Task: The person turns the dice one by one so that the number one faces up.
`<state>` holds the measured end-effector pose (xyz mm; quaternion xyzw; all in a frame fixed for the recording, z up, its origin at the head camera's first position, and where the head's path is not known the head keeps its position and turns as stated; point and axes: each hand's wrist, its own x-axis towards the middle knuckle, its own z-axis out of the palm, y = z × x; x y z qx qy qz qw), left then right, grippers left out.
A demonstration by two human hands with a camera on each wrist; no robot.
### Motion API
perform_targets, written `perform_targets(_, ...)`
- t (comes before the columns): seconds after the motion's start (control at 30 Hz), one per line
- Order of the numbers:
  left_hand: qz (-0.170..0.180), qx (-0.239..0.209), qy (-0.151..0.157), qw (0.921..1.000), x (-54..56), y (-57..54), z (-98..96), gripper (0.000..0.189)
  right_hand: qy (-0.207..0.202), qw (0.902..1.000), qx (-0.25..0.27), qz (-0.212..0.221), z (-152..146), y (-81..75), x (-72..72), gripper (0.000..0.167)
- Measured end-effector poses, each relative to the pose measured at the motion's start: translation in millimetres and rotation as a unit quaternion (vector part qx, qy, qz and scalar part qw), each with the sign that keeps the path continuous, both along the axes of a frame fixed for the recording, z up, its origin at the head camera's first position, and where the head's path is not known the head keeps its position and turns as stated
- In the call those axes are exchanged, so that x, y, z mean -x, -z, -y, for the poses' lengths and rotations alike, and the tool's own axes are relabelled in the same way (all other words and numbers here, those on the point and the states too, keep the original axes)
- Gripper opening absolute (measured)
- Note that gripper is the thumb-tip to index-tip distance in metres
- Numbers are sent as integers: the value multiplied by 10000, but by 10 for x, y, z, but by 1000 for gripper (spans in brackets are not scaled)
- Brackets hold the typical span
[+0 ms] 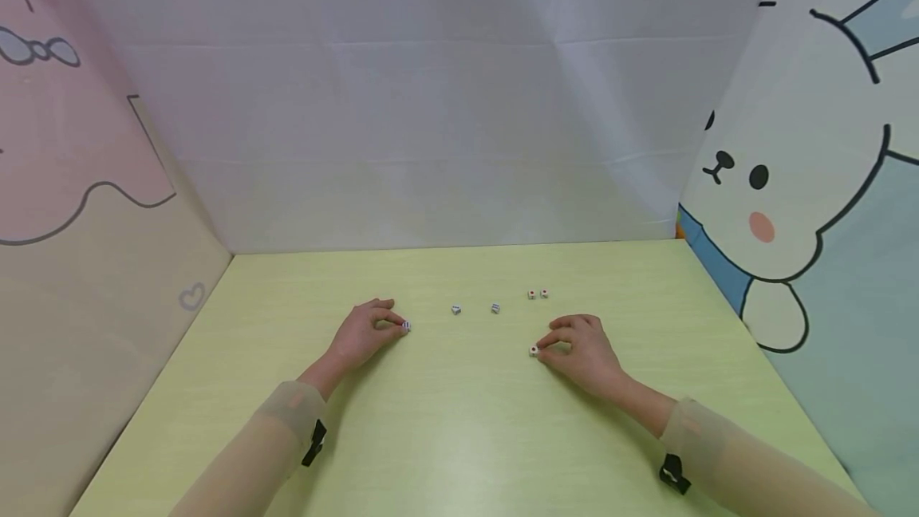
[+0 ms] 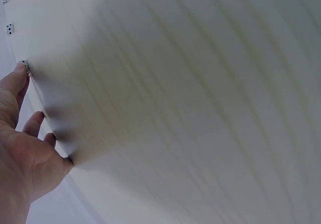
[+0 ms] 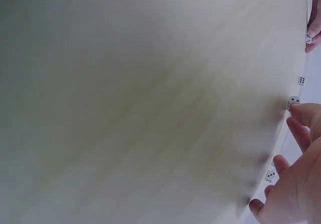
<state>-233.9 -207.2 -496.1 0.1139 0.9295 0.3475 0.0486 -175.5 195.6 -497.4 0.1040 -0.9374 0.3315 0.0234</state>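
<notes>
Between thumb and fingertip, my left hand [image 1: 364, 333] pinches a small white die [image 1: 406, 326] at the left of the table. The same die [image 2: 24, 66] shows at the fingertips in the left wrist view. My right hand [image 1: 585, 353] pinches another white die [image 1: 534, 351], which shows a red dot on top. In the right wrist view that die [image 3: 294, 100] sits at the thumb tip, and the other fingers touch down on the tabletop. Two dice lie apart between the hands, a left one [image 1: 455, 309] and a right one [image 1: 495, 309].
Beyond the right hand, two dice, one [image 1: 532, 294] and its neighbour [image 1: 544, 294], stand side by side with red dots up. The pale yellow table [image 1: 445, 437] meets a white cloth wall [image 1: 445, 142] behind. Printed cartoon panels flank it left and right [image 1: 847, 278].
</notes>
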Motion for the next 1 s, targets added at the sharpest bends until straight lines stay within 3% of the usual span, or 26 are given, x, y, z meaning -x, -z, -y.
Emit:
perform_targets(0.17,-19,17,7,10000,-6,-3,1,16,-35,9998,-72,-193,-1,-29,-1,10)
perform_targets(0.4,-48,13,15,10000,3,11,7,16,-188,9940,-718,-805,24,-45,13,10)
perform_targets(1.0,-7,-20,3,10000,-2,9,6,17,-215,9936,-737,-827,66,-46,1,9)
